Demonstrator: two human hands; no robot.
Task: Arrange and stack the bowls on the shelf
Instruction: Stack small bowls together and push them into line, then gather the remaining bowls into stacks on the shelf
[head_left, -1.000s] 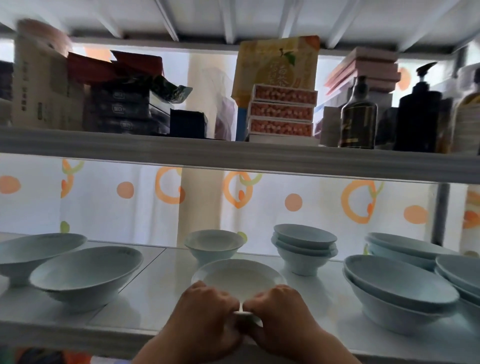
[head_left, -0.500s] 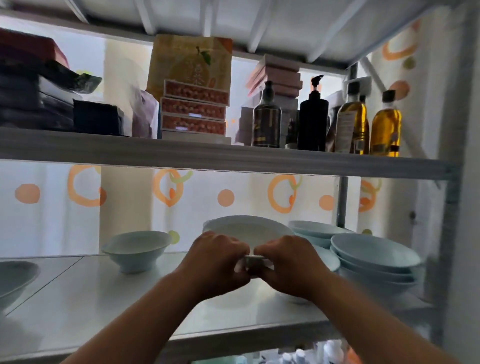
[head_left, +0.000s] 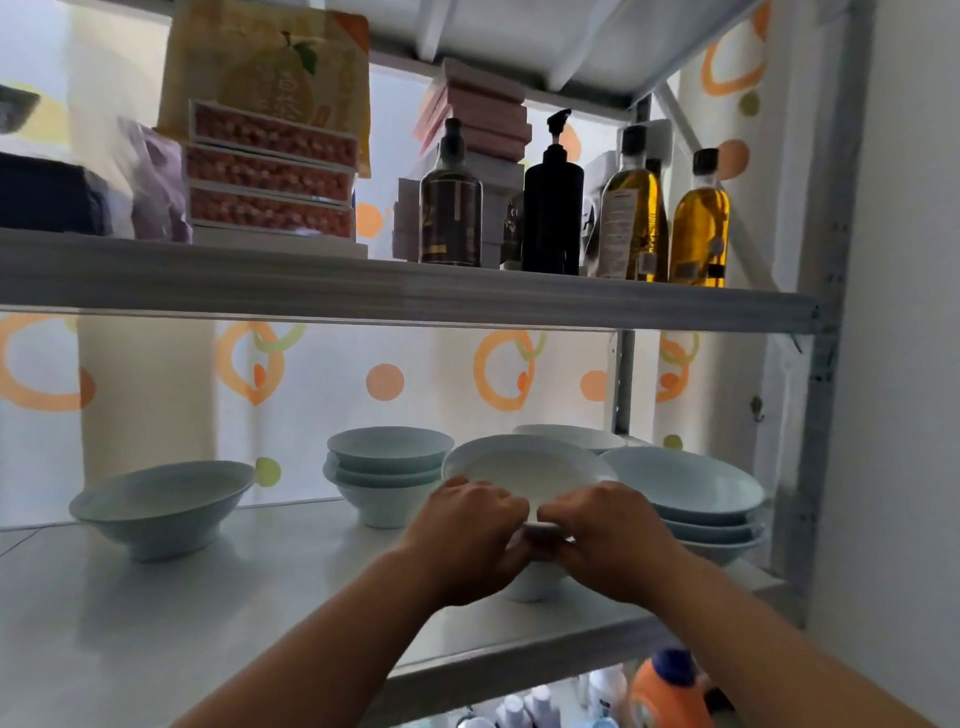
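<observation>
Both hands grasp the near rim of a pale bowl (head_left: 527, 467), left hand (head_left: 467, 525) and right hand (head_left: 608, 535) almost touching, fingers curled under the lip and thumbs on top, at the front of the shelf (head_left: 208, 613); whether its foot rests on the board is hidden. It looks like glazed ceramic, so likely stiff, fairly heavy, slick and chippable, better held at opposite rim edges. Behind stand a small stack (head_left: 387, 467), a wide stack (head_left: 691, 499) and a lone bowl (head_left: 161, 499).
</observation>
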